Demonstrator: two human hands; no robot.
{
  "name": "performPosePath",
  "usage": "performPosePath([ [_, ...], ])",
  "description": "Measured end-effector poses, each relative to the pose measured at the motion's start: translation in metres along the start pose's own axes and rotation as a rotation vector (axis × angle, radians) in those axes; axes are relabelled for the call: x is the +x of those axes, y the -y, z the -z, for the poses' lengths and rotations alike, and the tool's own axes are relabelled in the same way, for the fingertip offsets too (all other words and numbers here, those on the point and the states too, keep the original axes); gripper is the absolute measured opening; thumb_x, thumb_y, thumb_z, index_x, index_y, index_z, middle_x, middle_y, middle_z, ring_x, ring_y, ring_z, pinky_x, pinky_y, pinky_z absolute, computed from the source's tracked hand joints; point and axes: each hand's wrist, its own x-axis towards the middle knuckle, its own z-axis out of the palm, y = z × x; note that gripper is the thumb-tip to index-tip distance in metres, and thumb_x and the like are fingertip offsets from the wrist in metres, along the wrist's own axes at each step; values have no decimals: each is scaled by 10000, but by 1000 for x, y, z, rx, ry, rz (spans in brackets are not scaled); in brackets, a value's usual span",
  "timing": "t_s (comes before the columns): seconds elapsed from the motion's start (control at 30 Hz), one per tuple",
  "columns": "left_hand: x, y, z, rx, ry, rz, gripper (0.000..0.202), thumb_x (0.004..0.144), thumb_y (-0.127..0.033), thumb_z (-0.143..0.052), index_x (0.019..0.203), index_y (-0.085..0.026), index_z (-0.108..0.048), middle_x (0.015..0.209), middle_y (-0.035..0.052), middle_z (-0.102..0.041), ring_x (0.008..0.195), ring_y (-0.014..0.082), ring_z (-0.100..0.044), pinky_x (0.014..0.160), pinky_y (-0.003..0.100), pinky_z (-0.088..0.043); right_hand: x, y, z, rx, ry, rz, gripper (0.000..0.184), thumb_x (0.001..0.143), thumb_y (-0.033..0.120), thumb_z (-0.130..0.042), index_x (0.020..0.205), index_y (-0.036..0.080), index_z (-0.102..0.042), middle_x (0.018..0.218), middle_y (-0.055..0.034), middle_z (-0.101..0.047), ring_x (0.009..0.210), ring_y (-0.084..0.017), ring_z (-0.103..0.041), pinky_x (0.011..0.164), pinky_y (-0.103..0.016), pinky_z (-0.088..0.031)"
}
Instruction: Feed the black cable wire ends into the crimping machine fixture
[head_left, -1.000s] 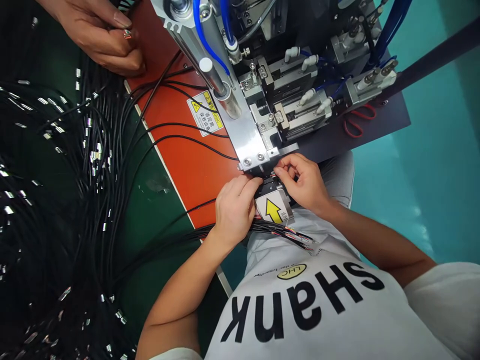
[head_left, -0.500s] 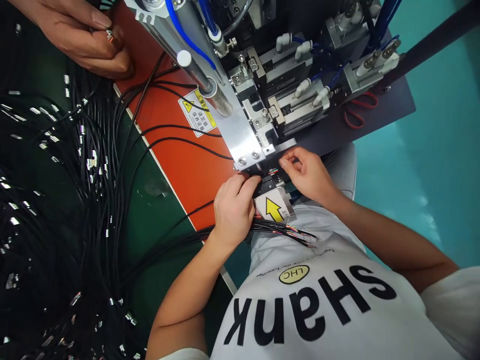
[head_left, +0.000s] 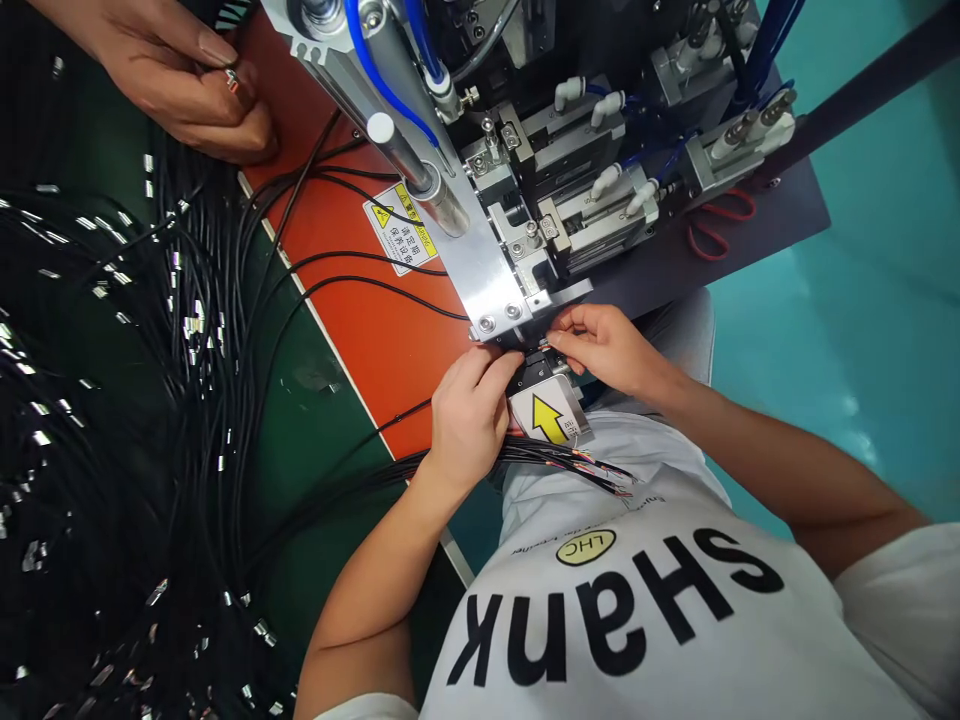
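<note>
My left hand (head_left: pixel 471 405) is closed at the front of the machine's small black fixture (head_left: pixel 534 372), its thumb and fingertips at the fixture's left side. A black cable (head_left: pixel 412 412) runs over the orange base into this hand. Below it passes a bundle of black cables (head_left: pixel 536 450) with stripped, coloured wire ends over my lap. My right hand (head_left: pixel 604 345) pinches at the small coloured wires (head_left: pixel 544 345) that stick out over the fixture. Its fingertips partly hide them. A plate with a yellow arrow (head_left: pixel 551 412) sits just below the fixture.
Pneumatic cylinders (head_left: pixel 600 215) and blue air hoses (head_left: pixel 386 85) fill the machine. Its orange base (head_left: pixel 367 350) carries a warning label (head_left: pixel 401 228). Many black cables with shiny ends (head_left: pixel 195 330) lie on the green table (head_left: pixel 300 390). Another person's hand (head_left: pixel 199 90) holds a small connector at upper left.
My right hand has moved left, its fingertips now closing at the coloured wires. My left hand stays at the fixture. The view has shifted slightly.
</note>
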Motion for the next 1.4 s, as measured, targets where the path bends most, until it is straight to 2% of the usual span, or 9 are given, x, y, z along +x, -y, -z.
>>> performPosePath([
  [0.13, -1, -3, 0, 14, 3, -1, 326, 961, -131, -429, 1200, -220, -631, 1068, 95, -640, 993, 203, -598, 826, 324, -472, 1, -5, 0, -93, -63, 40, 141, 861, 311, -670, 842, 179, -624, 732, 0, -644, 494, -93, -535, 479, -239, -414],
  [0.3, -4, -11, 0, 237, -87, 33, 293, 943, -159, -503, 1170, -247, -666, 1004, 108, -641, 992, 252, -561, 835, 399, -419, -3, -6, 2, 41, 12, 15, 253, 861, 413, -687, 827, 167, -642, 707, -1, -635, 527, -95, -543, 561, -252, -451],
  [0.53, -2, -11, 6, 53, -5, 54, 261, 951, -117, -432, 1114, -177, -626, 1022, 102, -621, 960, 208, -571, 834, 330, -488, 1, -14, 5, 254, 149, -41, 288, 812, 426, -740, 838, 158, -639, 724, 21, -601, 516, -67, -510, 531, -230, -399],
  [0.73, 0, -16, 7, 132, 41, -23, 351, 966, -143, -413, 1265, -184, -591, 1038, 115, -608, 979, 227, -574, 815, 340, -491, -16, -12, 3, -112, -107, 267, 217, 915, 375, -624, 1037, 198, -656, 995, -36, -657, 587, -88, -588, 561, -246, -461],
  [0.8, 1, -17, 3, 140, 48, -40, 365, 971, -151, -405, 1288, -181, -584, 1048, 122, -609, 987, 233, -568, 820, 347, -495, -21, -12, 2, -179, -134, 313, 214, 926, 374, -607, 1039, 202, -666, 1021, -46, -666, 603, -95, -596, 557, -245, -453],
  [0.97, -3, -15, 5, 22, 29, 9, 361, 970, -146, -415, 1288, -192, -580, 1109, 123, -601, 1041, 224, -572, 875, 357, -514, -13, -13, 3, 22, -56, 141, 270, 899, 452, -639, 917, 183, -650, 834, -15, -668, 568, -99, -587, 602, -254, -478],
  [1.13, -38, -8, 19, 48, -103, 137, 419, 968, -164, -477, 1384, -199, -513, 1236, 144, -574, 1152, 236, -562, 992, 390, -491, -6, -10, -2, 161, 10, 31, 294, 819, 442, -734, 827, 168, -626, 711, 27, -611, 532, -75, -535, 572, -228, -421],
  [1.27, -64, -5, 23, 209, -56, 158, 526, 968, -152, -445, 1488, -224, -415, 1332, 168, -561, 1216, 294, -536, 1030, 482, -449, -6, -11, -4, 255, 42, -11, 336, 768, 459, -773, 805, 157, -629, 682, 42, -581, 504, -60, -483, 533, -221, -387],
  [1.4, -70, -6, 25, 212, -21, 149, 555, 970, -145, -415, 1512, -259, -384, 1374, 163, -544, 1243, 301, -522, 1045, 505, -445, -6, -13, -2, 259, 59, -24, 365, 773, 490, -767, 821, 153, -636, 736, 26, -614, 519, -57, -506, 544, -221, -390],
])
